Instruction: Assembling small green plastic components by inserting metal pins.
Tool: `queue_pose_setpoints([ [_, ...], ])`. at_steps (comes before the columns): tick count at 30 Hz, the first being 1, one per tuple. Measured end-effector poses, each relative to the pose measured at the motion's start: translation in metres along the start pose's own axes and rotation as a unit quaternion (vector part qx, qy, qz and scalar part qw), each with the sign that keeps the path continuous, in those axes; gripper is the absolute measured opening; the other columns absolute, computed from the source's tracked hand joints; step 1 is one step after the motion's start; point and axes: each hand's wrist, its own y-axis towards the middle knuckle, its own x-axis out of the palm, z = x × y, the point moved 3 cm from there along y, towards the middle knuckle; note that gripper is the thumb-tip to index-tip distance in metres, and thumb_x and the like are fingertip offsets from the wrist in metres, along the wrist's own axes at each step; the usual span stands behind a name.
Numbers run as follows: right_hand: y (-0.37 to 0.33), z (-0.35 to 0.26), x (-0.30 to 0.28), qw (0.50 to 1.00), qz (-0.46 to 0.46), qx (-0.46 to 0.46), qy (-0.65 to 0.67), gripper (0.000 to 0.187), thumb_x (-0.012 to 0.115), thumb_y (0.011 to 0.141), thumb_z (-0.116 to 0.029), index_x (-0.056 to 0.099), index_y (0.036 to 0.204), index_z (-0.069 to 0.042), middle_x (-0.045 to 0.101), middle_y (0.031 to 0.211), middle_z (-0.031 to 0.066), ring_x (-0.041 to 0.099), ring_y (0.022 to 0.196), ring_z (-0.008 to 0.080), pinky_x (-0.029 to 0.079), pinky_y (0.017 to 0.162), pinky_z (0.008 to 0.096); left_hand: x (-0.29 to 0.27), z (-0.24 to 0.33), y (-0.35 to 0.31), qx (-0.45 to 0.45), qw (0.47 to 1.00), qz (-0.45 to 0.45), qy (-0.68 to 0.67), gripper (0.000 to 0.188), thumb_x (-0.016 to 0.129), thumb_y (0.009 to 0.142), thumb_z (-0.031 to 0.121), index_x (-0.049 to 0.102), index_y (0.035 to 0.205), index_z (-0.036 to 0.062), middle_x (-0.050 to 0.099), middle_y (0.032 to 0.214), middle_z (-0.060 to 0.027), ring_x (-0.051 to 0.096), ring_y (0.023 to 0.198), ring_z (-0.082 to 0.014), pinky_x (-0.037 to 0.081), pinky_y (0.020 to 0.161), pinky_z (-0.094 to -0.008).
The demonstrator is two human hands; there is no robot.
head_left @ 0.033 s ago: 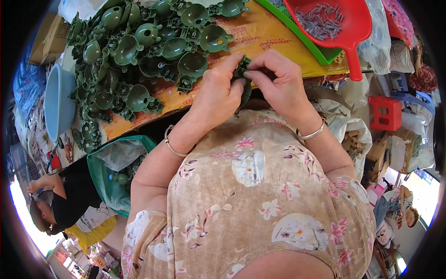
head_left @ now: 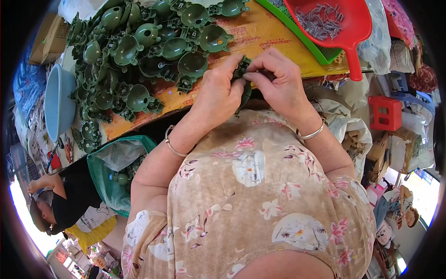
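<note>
Near the table's front edge, my left hand [head_left: 220,89] is closed around a dark green plastic part [head_left: 245,96], with its lower portion hanging below my fingers. My right hand [head_left: 279,83] pinches thumb and forefinger together at the upper end of that part. Whatever lies between those two fingertips is too small and covered to make out. To the left of my hands lies a big heap of similar green cup-shaped plastic parts [head_left: 138,97], several with a hole in the bowl.
A red scoop [head_left: 357,28] of small metal springs [head_left: 320,22] rests on a green tray [head_left: 331,56] at the back right. A blue basin [head_left: 59,102] stands far left. Below the table edge sits a green lined bag [head_left: 100,169]. Another person [head_left: 69,200] is at the left.
</note>
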Motion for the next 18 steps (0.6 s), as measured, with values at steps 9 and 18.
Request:
queue_pose_setpoints([
  [9, 0.001, 0.024, 0.011, 0.956, 0.005, 0.183, 0.231, 0.007, 0.071, 0.076, -0.003, 0.067, 0.082, 0.000, 0.056, 0.078, 0.0008, 0.052, 0.070, 0.0086, 0.042, 0.063, 0.0241, -0.006, 0.003, 0.008, -0.025, 0.998, -0.040, 0.027, 0.040, 0.055, 0.080, 0.000, 0.053, 0.119, -0.0062, 0.067, 0.091, -0.0194, 0.064, 0.083, -0.0189, 0.049, 0.077, -0.0305],
  [18, 0.049, 0.027, -0.011, 0.980, -0.024, -0.054, -0.189, 0.018, 0.060, 0.083, -0.008, 0.063, 0.101, -0.005, 0.057, 0.084, 0.0152, 0.058, 0.077, 0.0306, 0.048, 0.065, 0.0381, -0.067, 0.011, 0.041, 0.037, 0.996, 0.021, 0.079, 0.039, 0.058, 0.081, -0.001, 0.055, 0.120, -0.0012, 0.066, 0.094, -0.0080, 0.058, 0.085, -0.0097, 0.048, 0.080, -0.0253],
])
